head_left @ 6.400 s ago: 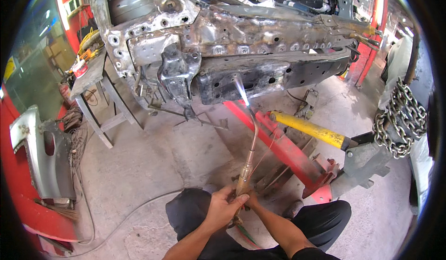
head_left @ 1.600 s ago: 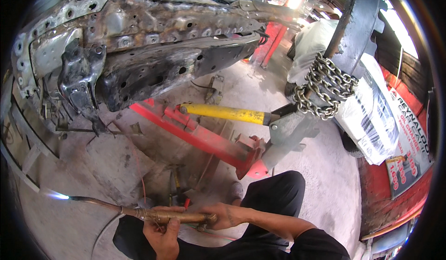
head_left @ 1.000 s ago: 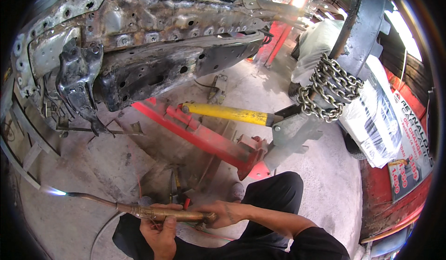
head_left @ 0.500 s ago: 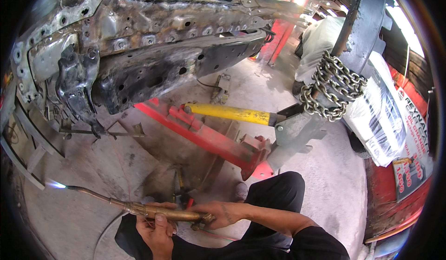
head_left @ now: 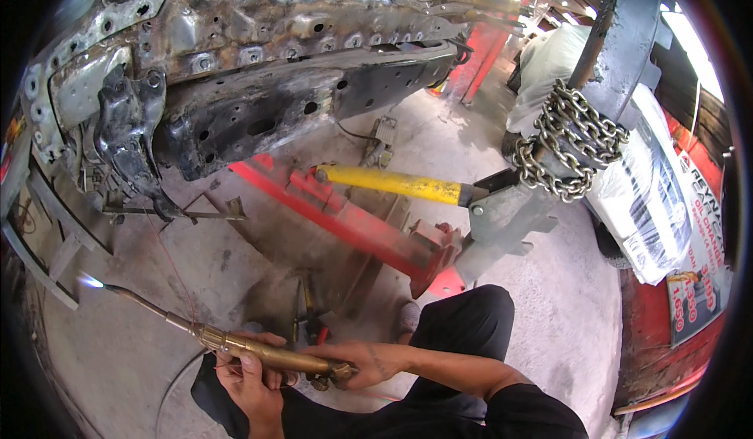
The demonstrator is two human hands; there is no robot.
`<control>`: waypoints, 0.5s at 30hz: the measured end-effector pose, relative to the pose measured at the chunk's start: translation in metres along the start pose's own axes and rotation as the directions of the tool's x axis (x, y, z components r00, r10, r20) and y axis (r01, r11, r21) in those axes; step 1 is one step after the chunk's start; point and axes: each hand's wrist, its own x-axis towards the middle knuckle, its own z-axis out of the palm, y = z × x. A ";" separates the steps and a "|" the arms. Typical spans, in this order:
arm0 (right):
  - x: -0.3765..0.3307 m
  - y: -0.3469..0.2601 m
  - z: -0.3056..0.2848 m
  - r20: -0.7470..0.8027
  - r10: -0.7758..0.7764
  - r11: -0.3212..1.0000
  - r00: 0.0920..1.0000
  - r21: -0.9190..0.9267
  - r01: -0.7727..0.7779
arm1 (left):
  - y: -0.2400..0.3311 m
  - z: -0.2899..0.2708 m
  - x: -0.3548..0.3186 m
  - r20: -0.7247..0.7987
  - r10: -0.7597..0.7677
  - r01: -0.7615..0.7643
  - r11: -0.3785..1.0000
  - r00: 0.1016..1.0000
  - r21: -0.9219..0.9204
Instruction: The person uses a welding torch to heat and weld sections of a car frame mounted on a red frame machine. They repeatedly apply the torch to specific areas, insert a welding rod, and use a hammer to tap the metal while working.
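A lit brass gas torch lies across my lap, its thin neck rising to the left with a small blue-white flame at the tip. My left hand is wrapped round the torch body from below, thumb on the near side. At its rear end, my right hand has its fingers closed by the valve knobs; which knob they touch is hidden. A thin reddish wire or rod runs up behind the torch neck; I cannot tell whether my left hand holds its lower end.
A bare, scorched vehicle frame spans the upper left. Ahead stand a red beam, a yellow cylinder and a dark post wrapped in chain. Tools lie on the floor by my feet. A hose curves at lower left.
The torch has swung slightly left, with its flame end higher against the floor behind it. The reddish wire has shifted left. Both hands keep their grip, and the view has tilted slightly.
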 end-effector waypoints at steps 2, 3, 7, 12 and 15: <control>0.000 0.001 0.002 -0.003 -0.042 0.998 0.999 0.036 0.042 | -0.001 -0.003 0.000 -0.018 0.008 -0.008 1.000 1.000 0.002; -0.001 0.001 0.003 0.003 -0.056 0.997 0.998 0.052 0.056 | 0.000 -0.002 0.000 -0.031 0.007 -0.007 1.000 0.999 0.004; -0.002 0.000 0.009 -0.036 -0.164 0.987 0.986 -0.011 0.163 | 0.004 0.002 -0.001 -0.083 -0.010 0.011 1.000 0.997 0.009; -0.004 -0.006 0.024 -0.123 -0.167 0.985 0.978 0.030 0.171 | 0.002 0.002 -0.002 -0.095 0.037 -0.031 0.997 0.995 0.068; -0.015 -0.014 0.021 -0.184 -0.188 0.981 0.965 0.018 0.194 | -0.009 -0.005 -0.003 -0.069 0.112 -0.105 0.989 0.991 0.101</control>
